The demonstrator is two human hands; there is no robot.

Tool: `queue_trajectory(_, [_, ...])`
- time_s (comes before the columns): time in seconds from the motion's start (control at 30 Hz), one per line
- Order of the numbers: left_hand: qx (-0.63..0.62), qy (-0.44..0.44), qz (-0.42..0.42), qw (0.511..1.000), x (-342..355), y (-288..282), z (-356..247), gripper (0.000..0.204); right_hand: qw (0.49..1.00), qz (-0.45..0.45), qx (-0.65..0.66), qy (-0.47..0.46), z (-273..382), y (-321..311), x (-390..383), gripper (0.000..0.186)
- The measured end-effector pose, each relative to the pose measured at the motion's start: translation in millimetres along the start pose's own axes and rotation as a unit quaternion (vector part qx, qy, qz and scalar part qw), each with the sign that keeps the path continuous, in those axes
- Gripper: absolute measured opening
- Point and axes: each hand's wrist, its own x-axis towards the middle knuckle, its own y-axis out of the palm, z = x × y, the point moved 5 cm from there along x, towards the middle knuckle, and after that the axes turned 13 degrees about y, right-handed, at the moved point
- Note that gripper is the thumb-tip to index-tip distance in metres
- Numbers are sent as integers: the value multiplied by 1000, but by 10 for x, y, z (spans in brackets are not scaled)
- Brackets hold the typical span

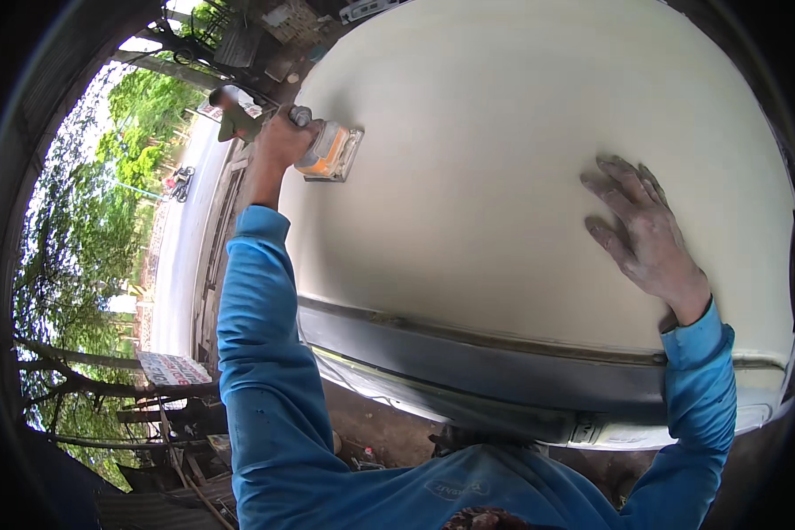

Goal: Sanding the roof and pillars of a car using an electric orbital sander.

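Left hand gripped orange-and-grey sander, which sat on cream panel by its left edge. Right hand, dusty, lay open and spread on panel toward right edge. 2 blue sleeves reached over near edge, where dark band ran. Beyond left edge were person in green, pale road, motorcycle.

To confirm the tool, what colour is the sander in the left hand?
The sander is orange and grey, best seen in the head view.
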Motion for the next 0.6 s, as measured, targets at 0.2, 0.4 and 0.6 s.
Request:
queue_trajectory(0.2, [22,89,10,996,234,-1,-1399,69,1000,0,6,-10,-96,28,20,46])
queue_trajectory(0.4, [-27,179,4,983,-443,-263,-2135,60,999,-11,26,-26,-81,-20,-24,46])
queue_trajectory(0.6, [-68,148,-8,987,-772,-363,-1411,60,999,12,37,-8,-110,-16,-45,46])
